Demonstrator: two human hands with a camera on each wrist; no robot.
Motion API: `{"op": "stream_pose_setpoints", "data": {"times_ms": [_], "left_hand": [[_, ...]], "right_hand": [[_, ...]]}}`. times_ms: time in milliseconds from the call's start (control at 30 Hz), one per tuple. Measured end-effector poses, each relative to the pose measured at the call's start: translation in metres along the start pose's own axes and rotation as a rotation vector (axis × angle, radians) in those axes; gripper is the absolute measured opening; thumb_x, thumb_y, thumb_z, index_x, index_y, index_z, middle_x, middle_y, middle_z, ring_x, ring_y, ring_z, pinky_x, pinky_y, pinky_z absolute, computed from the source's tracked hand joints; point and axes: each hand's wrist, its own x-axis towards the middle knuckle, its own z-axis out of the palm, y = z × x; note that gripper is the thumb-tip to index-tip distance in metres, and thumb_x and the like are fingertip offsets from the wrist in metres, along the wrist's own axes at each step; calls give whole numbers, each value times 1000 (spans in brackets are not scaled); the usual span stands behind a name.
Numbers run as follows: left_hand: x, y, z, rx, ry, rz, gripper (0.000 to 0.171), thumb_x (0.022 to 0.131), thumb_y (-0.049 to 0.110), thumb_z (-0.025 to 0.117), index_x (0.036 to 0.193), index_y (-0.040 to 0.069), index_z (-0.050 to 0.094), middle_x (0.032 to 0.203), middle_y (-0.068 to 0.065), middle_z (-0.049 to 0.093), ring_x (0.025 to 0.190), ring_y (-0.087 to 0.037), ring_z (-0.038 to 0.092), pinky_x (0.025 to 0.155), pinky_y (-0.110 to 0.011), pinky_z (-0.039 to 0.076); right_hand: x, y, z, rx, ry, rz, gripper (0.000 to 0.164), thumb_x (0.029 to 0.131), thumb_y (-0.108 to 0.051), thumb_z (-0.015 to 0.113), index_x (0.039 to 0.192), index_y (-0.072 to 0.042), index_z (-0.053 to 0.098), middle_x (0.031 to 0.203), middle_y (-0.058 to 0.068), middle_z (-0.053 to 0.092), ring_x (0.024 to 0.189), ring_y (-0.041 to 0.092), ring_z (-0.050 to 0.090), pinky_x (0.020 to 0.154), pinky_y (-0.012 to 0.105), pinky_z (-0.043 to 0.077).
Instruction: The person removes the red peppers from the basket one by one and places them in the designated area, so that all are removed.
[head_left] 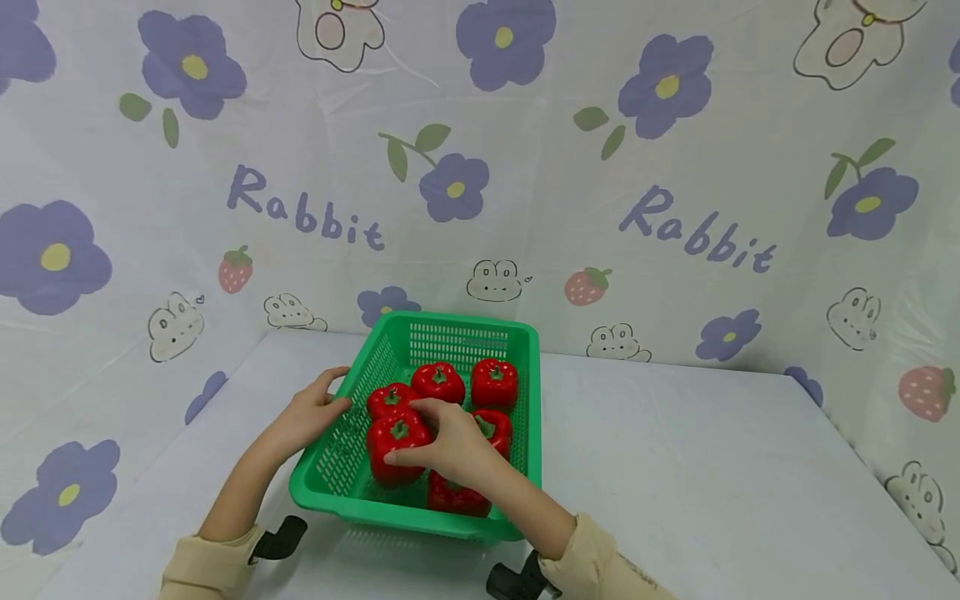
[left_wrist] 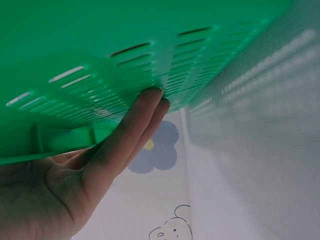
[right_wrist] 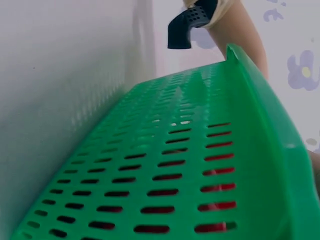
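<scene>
Had the left hand (head_left: 311,417) farthest left, against the outside of the green basket (head_left: 416,518), with the thumb at the rim and two fingers almost straight along the holey wall, spread and not curled tight. Had the left back pepper (head_left: 384,404) just inside, and right in front of it the near left pepper (head_left: 386,442), upright, with the stem pointing up. Held this near left pepper from its right side with the right hand (head_left: 459,443), with the thumb bent round the front and the fingers round the back. Found it just left of the palm, tall way up and down, touching the right hand and cut off from the left hand by the basket wall. Could not tell if lifted or resting on the basket floor. Saw the middle back pepper (head_left: 435,382) farther back. Hid parts of the bottom pepper (head_left: 453,500) and the right side pepper (head_left: 500,433) behind the right hand and wrist. Had the corner pepper (head_left: 495,387) at the back right, and white table (head_left: 675,467) beyond the basket.
</scene>
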Motion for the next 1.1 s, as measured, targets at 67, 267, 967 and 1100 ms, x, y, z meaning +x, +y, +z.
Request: {"op": "stream_pose_setpoints", "data": {"times_ms": [67, 267, 967, 1100], "left_hand": [[0, 0, 0, -1, 0, 3, 59, 98, 11, 45, 150, -5, 22, 108, -34, 65, 71, -23, 72, 61, -35, 60], [0, 0, 0, 0, -1, 0, 60, 98, 11, 45, 150, -5, 21, 110, -34, 65, 72, -22, 72, 61, -34, 60], [2, -3, 1, 9, 0, -3, 60, 98, 12, 45, 151, -4, 21, 109, -33, 66, 71, -21, 71, 62, -33, 59], [2, -3, 1, 11, 1, -3, 60, 99, 12, 45, 151, -4, 21, 109, -32, 66, 71, -20, 71, 62, -33, 59]], "right_hand": [[-2, 0, -4, 17, 5, 7, 74, 79, -30, 81, 140, -4, 50, 134, 13, 60, 120, 29, 59, 89, 45, 56], [-4, 2, -16, 79, 19, 16, 73, 80, -30, 80, 141, -5, 49, 136, 14, 60, 124, 32, 57, 91, 46, 56], [-11, 7, -66, 230, 135, 15, 69, 83, -23, 78, 143, -10, 47, 140, 12, 57, 130, 32, 54, 99, 46, 51], [-12, 10, -78, 210, 158, 13, 70, 84, -24, 76, 145, -10, 44, 143, 13, 54, 132, 32, 53, 101, 45, 49]]}}
